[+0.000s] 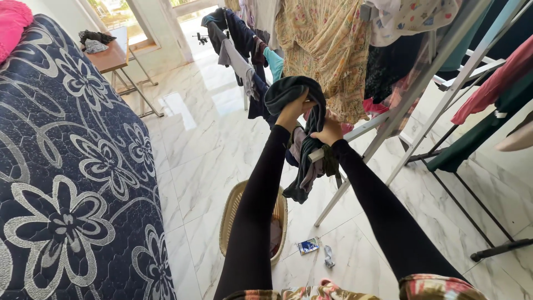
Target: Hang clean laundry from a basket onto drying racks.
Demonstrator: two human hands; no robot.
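My left hand [292, 113] grips the top of a dark grey-green garment [302, 166] bunched over a rail of the white drying rack [388, 114]. My right hand [327, 133] holds the same garment lower down, beside the rail's end, with the cloth hanging below it. Both arms wear long black sleeves. A woven basket [229, 214] stands on the floor under my left arm, which hides part of it; some pink cloth lies inside.
A mattress with a navy flower pattern [72, 166] fills the left side. Many clothes hang on the rack, among them a yellow patterned one [327, 50]. A wooden folding table [114, 55] stands at the back left. A small packet [308, 245] and a scrap lie on the marble floor.
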